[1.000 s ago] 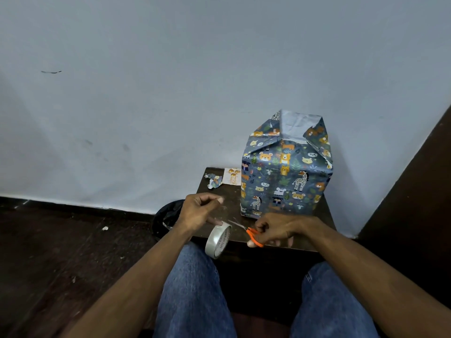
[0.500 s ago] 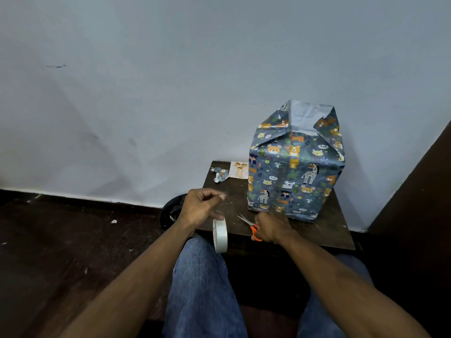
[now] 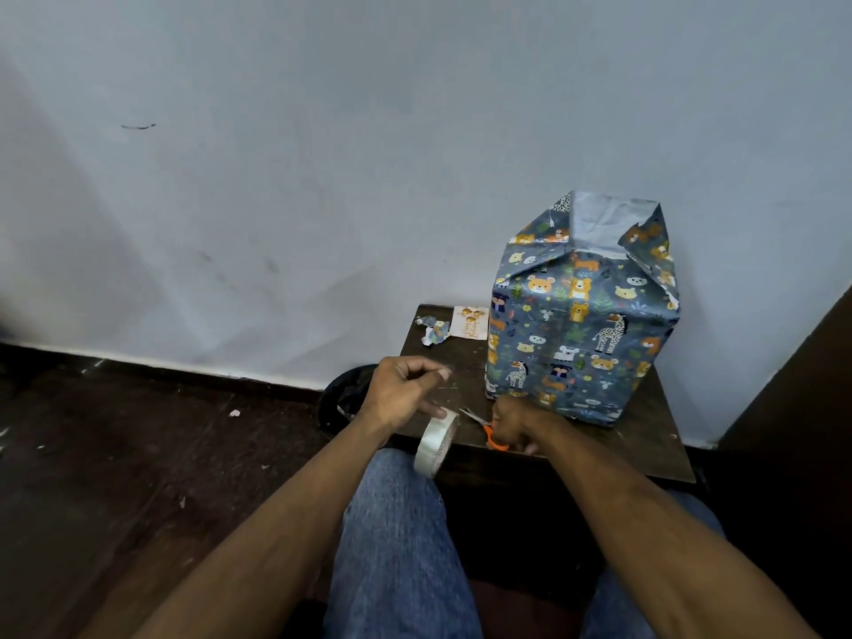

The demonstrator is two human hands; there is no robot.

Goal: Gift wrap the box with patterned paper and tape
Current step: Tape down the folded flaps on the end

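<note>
Tape being cut for the open top flaps.
Tape roll (image 3: 435,446) is pinched in the left hand (image 3: 405,389); orange scissors (image 3: 488,433) are gripped in the right hand (image 3: 514,422). The box (image 3: 581,325) stands upright on the surface (image 3: 645,435), just beyond the right hand. Paper judged thin, tear-prone; flaps best taken at folded edges.
</note>
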